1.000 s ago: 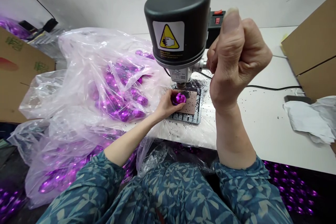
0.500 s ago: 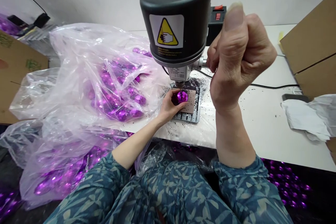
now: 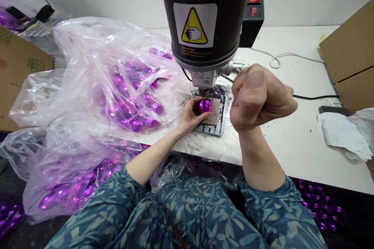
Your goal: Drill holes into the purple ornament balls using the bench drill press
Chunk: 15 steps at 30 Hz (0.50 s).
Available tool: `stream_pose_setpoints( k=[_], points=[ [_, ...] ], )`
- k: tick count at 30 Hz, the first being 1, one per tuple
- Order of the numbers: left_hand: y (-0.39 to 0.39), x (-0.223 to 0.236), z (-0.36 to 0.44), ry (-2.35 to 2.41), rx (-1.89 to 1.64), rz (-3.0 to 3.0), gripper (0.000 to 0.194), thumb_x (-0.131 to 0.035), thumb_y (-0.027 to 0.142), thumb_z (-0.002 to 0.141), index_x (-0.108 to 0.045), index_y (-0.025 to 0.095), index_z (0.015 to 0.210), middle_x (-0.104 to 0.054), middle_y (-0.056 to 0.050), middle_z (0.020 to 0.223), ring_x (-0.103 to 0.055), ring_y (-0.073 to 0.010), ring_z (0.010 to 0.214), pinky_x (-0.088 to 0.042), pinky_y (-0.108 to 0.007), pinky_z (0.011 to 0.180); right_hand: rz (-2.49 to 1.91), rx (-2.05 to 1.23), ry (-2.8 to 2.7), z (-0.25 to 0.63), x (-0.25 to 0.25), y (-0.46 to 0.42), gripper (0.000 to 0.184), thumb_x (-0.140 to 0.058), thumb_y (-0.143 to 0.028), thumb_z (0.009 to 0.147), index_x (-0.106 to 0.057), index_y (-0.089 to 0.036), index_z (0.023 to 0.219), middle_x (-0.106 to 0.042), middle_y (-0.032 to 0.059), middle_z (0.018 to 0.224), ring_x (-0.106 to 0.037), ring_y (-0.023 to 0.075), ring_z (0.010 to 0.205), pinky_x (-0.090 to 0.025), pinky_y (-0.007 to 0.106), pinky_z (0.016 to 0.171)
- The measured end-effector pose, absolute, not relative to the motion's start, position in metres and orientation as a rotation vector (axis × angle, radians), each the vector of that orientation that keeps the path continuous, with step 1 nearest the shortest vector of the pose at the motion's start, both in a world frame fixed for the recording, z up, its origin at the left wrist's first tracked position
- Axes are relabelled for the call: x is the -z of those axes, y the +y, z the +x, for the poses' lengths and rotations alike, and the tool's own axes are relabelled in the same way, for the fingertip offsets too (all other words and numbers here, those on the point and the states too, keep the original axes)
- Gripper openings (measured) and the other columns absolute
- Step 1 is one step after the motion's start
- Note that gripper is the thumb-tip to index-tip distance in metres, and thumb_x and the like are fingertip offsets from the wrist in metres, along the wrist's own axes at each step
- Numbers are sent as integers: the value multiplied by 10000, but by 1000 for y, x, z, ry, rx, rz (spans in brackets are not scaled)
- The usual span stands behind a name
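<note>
Left hand: my left hand [image 3: 189,117] is gripping the purple ball [image 3: 205,106] between thumb and fingers.
Right hand: my right hand [image 3: 260,95] is closing in a fist on the lever [image 3: 237,67], sitting lower than a half-second ago; I am apparently pulling the spindle down.
Ball: resting on the board [image 3: 214,116], beneath the drill press [image 3: 204,19].
Bench [image 3: 292,136]: carrying dark shavings and a plastic bag [image 3: 84,42].

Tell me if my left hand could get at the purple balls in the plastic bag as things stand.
Probably not directly: your left hand is holding another purple ball under the drill press, and the plastic bag looks draped over the bagged balls. They do lie close by, though.
</note>
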<state>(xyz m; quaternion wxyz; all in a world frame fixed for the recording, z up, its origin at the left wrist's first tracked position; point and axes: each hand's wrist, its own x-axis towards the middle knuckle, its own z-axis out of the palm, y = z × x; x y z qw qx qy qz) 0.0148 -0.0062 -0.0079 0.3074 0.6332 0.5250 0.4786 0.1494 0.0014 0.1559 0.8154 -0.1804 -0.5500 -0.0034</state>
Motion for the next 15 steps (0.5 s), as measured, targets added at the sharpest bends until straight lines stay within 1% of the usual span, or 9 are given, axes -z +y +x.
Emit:
stream_pose_setpoints(
  k=[3,7,12,15],
  points=[
    [-6,9,15,1384,-1276,1675,506,-927,368,797,-663,230,1206,-744,-76,1221,-699,-271,1152,-567,-414,1006,-285,11,-1189,151,-152,4,536,-574,-301,978,-221,-234,580,-208,-41,461,-244,110,378,-203,371,411],
    [-6,11,15,1381,-1288,1676,533,-931,373,792,-669,232,1234,-744,-77,1215,-700,-277,1155,-566,-420,1008,-191,39,-1219,153,-147,8,491,-542,-210,978,-218,-224,609,-227,-50,482,-254,85,395,-211,316,397],
    [-7,8,15,1383,-1287,1656,536,-936,370,784,-674,225,1229,-745,-85,1238,-698,-287,1179,-561,-445,1041,-125,124,-1282,157,-138,13,461,-537,-192,966,-235,-223,620,-301,-70,496,-283,57,386,-258,266,381],
    [-8,7,16,1385,-1285,1641,543,-936,381,785,-673,231,1235,-743,-88,1252,-692,-287,1195,-565,-459,1048,-136,164,-1312,160,-135,14,470,-517,-193,957,-226,-221,590,-285,-66,484,-290,53,379,-265,259,373]
  ],
)
